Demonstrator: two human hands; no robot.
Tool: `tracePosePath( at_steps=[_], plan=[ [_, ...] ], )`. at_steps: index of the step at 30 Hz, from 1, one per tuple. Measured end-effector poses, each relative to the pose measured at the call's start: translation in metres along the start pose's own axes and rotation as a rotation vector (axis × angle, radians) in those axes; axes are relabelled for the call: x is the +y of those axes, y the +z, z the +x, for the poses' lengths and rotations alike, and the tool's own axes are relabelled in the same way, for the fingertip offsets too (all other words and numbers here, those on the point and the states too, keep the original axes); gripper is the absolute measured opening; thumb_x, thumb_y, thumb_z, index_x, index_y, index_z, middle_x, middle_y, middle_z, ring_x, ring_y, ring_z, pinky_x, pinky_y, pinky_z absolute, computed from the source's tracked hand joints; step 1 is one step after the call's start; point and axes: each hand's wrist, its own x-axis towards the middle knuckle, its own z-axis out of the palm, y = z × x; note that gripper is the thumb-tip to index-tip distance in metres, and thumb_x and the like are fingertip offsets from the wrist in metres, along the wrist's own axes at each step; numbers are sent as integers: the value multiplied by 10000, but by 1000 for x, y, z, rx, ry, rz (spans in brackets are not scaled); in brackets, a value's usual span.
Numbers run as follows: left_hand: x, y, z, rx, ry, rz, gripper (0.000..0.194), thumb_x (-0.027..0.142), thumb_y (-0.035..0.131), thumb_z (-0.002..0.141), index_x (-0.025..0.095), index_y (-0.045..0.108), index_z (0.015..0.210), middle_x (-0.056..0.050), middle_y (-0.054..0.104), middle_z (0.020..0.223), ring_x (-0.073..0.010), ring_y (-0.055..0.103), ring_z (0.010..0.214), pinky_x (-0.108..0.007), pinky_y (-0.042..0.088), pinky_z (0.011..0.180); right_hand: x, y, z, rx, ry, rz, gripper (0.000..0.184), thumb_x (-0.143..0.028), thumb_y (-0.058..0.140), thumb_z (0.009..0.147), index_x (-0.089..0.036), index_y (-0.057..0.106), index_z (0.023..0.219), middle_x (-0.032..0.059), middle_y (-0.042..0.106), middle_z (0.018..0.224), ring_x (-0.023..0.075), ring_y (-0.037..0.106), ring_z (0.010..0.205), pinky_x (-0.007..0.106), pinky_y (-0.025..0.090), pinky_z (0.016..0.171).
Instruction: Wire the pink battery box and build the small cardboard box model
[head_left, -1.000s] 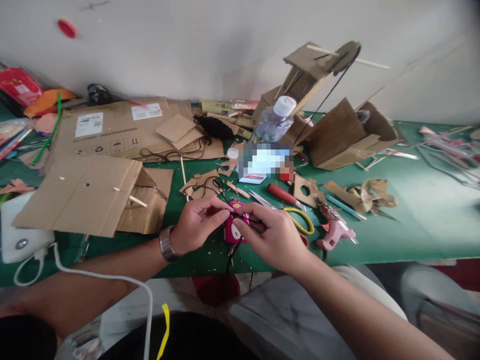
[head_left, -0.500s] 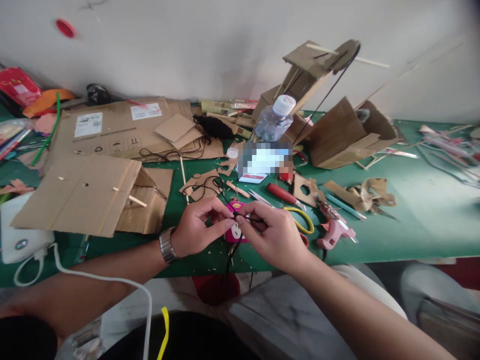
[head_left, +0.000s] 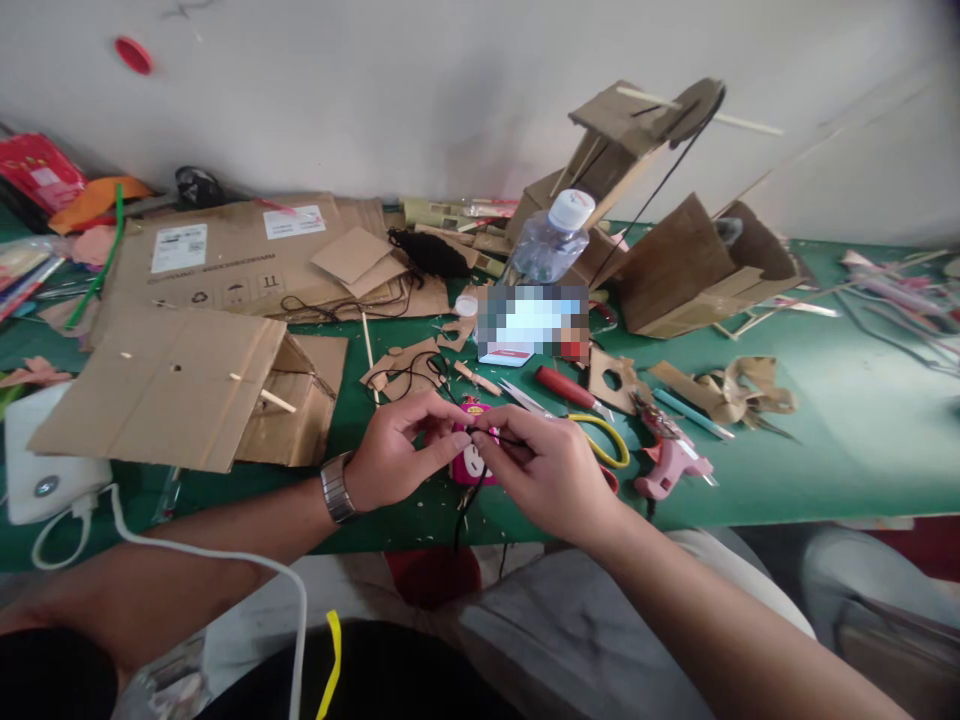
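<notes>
Black cord [head_left: 460,518] runs between my two hands, one end hanging down over the table's front edge. My left hand [head_left: 401,455], with a metal watch at the wrist, pinches it between thumb and fingertips. Close beside, almost touching, my right hand [head_left: 555,470] pinches the same cord. Fingertips hide the spot where the strands meet. Just beneath the hands is a pink power socket [head_left: 462,470], partly covered. More cord lies in loose loops on cardboard scraps [head_left: 416,355] beyond my left hand.
Right of the hands lie scissors [head_left: 613,440], a red-handled tool [head_left: 561,385] and a pink glue gun [head_left: 666,468]. A cardboard house [head_left: 161,385] stands left. Behind are a plastic bottle [head_left: 547,245] and a cardboard wheel structure [head_left: 611,125]. A white cable [head_left: 225,558] crosses my left forearm.
Both hands keep pinching the cord in nearly the same pose, fingertips shifting only slightly. The whole view has moved a little; nothing on the table has been displaced.
</notes>
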Motion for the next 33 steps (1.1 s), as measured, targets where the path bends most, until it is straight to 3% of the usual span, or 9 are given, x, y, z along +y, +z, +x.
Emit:
tracePosePath(
  at_steps=[11,19,33],
  plan=[
    [1,-1,1,39,-20,28,119,307,759,941,190,763,917,-40,732,807,-138,620,694,-265,477,611,-2,1,0,-15,-22,-1,144,-250,629,974,-173,745,1007,-59,524,576,83,368,480,240,323,502],
    [0,1,0,40,-32,-22,115,302,755,949,189,755,926,-35,751,838,-131,643,712,-255,504,643,-2,2,0,79,-19,-20,110,-272,679,959,-185,738,990,-78,495,549,74,338,454,230,315,487],
    [2,0,-1,-21,-51,-76,106,255,737,937,168,719,880,-29,696,805,-127,604,723,-243,486,662,-3,3,-1,111,-61,-22,28,-206,689,923,-193,713,916,-81,517,567,64,359,454,209,325,482]
  ],
)
